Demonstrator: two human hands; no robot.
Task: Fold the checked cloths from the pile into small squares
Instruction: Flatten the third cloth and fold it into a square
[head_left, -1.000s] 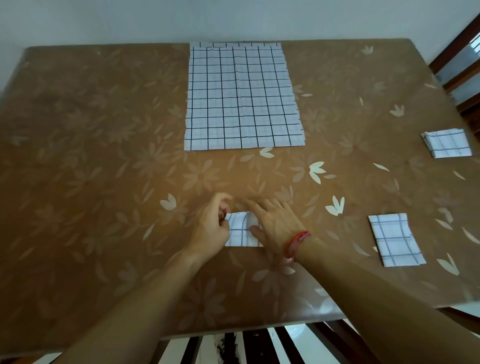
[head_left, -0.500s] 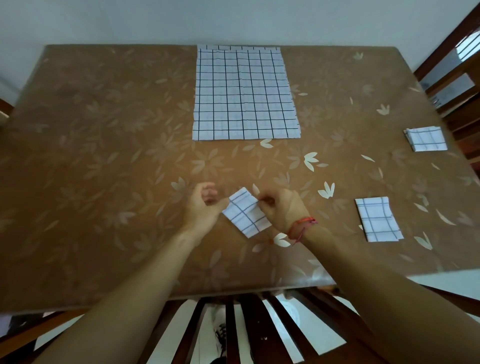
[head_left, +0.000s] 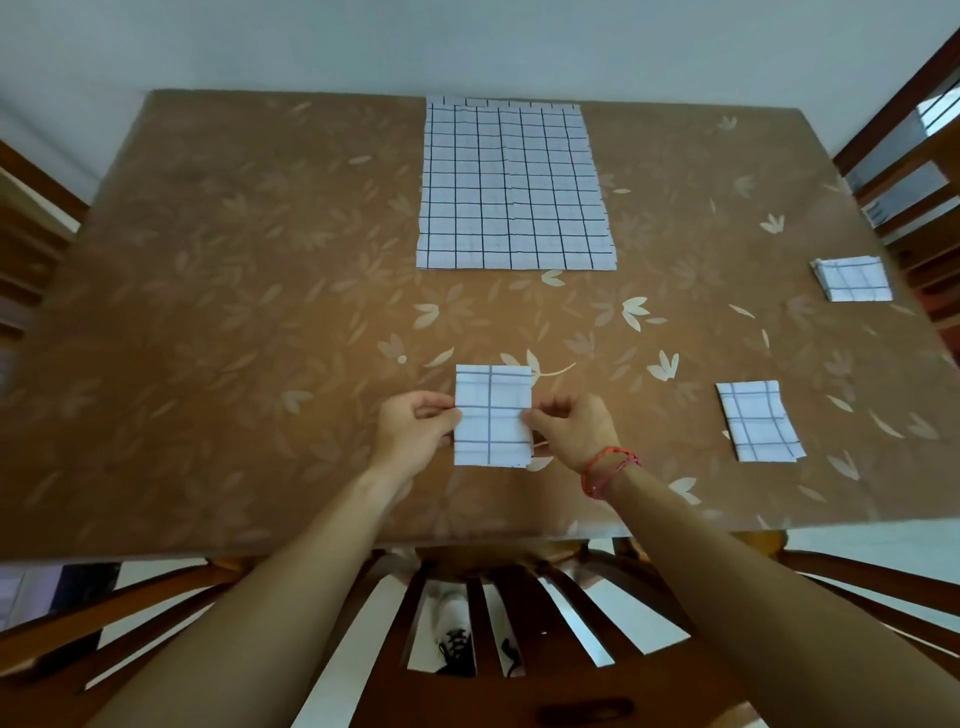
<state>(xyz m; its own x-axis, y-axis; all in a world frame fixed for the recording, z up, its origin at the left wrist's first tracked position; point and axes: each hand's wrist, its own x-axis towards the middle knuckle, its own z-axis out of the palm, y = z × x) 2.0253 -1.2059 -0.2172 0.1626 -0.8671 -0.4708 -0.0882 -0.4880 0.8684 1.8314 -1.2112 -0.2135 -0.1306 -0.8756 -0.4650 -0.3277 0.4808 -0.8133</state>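
the left hand (head_left: 415, 431) pinches the left edge of the small folded cloth (head_left: 492, 415) and the right hand (head_left: 571, 431) pinches its right edge, fingers curled, over the near part of the table (head_left: 208, 312); i cannot tell if the cloth is lifted or lying flat. this cloth looks almost done, so next it may need one last fold, then a place by the near folded square (head_left: 758, 421) and the far folded square (head_left: 852, 278) on the right. after that, the hands must reach to the pile of flat checked cloths (head_left: 514, 182) at the far side.
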